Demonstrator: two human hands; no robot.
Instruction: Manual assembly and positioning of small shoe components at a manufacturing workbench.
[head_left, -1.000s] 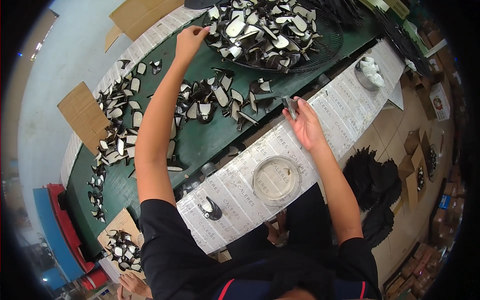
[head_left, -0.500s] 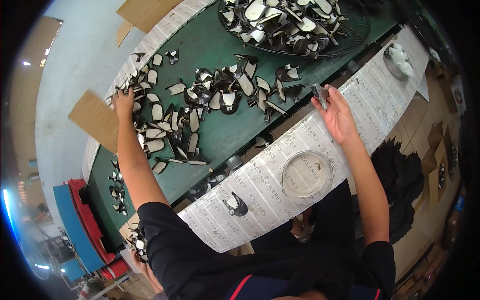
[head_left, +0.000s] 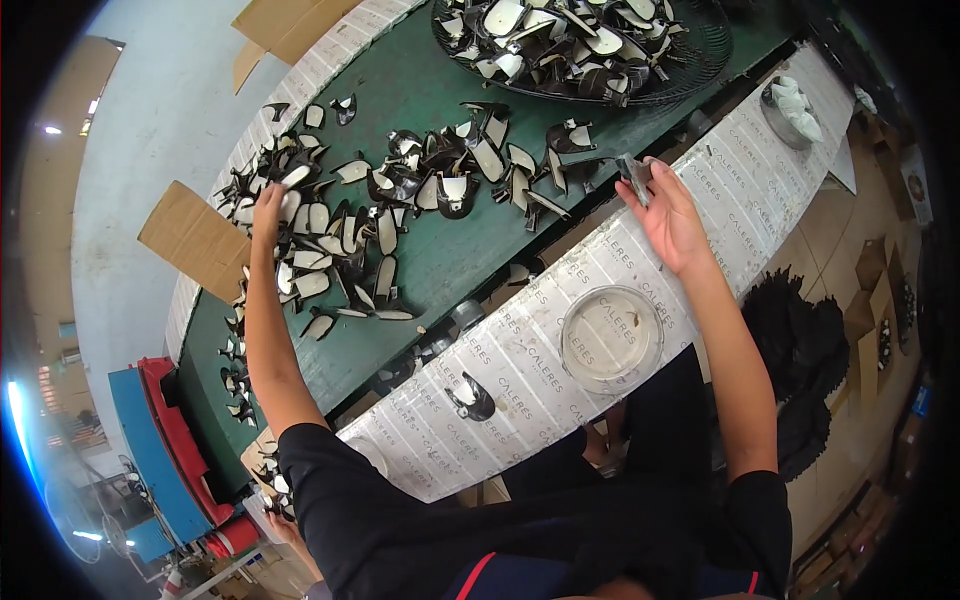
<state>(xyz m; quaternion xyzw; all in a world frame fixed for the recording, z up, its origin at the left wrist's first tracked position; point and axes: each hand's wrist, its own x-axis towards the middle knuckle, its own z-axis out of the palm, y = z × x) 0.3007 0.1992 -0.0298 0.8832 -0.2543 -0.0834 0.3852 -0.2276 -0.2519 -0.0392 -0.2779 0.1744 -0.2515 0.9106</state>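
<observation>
Black shoe heels with pale top faces lie in a loose heap (head_left: pixel 388 235) across the green table (head_left: pixel 440 265). At the heap's left side, my left hand (head_left: pixel 266 215) has its fingers closed on a shoe heel (head_left: pixel 295 176), partly lost among the others. My right hand (head_left: pixel 672 215), over the table's near edge, grips a small grey block (head_left: pixel 634 180) between thumb and fingers. Nearer to me, on the paper-covered board (head_left: pixel 540 410), are a single shoe heel (head_left: pixel 470 397) and a round clear dish (head_left: pixel 612 340).
A black plastic basket (head_left: pixel 690 75) full of heels stands at the far side. A bowl (head_left: pixel 790 115) with white lumps sits at the board's right end. Cardboard (head_left: pixel 190 240) leans by the left heap. Another person's hand (head_left: pixel 285 528) shows at lower left.
My left hand has drawn back from the table's far-left edge, moving right and slightly nearer. My right hand, with the grey block, has hardly moved.
</observation>
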